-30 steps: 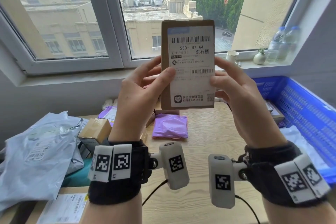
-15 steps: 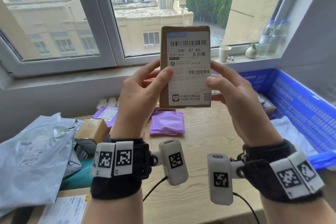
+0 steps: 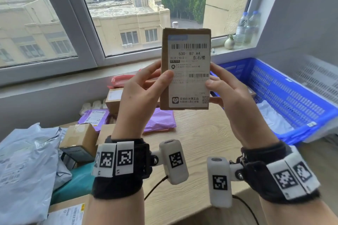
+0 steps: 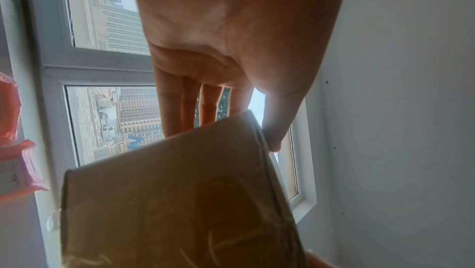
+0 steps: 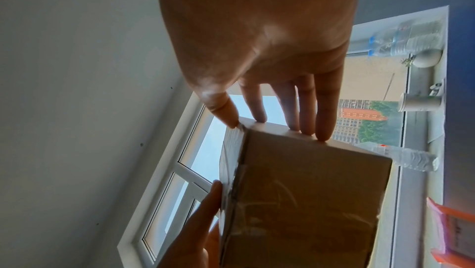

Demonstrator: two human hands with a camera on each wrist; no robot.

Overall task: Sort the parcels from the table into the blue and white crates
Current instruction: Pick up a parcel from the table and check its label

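A pale wooden tabletop (image 3: 201, 133) stands against a grey wall under a wide window (image 3: 128, 14) that looks out on cream-coloured buildings and green trees. On the windowsill at the right stand two clear water bottles (image 3: 247, 27) and a small round white vase (image 3: 229, 43).

At the centre of the head view, a flat brown cardboard parcel (image 3: 185, 68) is held upright in the air above the tabletop, its white shipping label with barcodes facing the camera. The left hand (image 3: 140, 100) grasps its left edge, thumb on the front and fingers behind. The right hand (image 3: 232, 100) grasps its right edge the same way.

A blue crate (image 3: 292, 100) sits at the right end of the tabletop, with a white bag inside it. On the tabletop behind the hands lie purple mailer bags (image 3: 161, 118), a small cardboard box (image 3: 114, 97) and a pink bag (image 3: 120, 80). At the left lie grey plastic mailers (image 3: 27, 160) and another brown box (image 3: 78, 137).

The left wrist view shows the parcel's plain brown back (image 4: 167, 201), hidden from the head view, with the fingers (image 4: 174, 110) reaching behind it and the thumb on its far edge. The right wrist view shows the parcel's taped underside (image 5: 295, 201), the right fingertips (image 5: 323, 128) pressed along its rim, and a white paper cup (image 5: 420, 101) on the sill.
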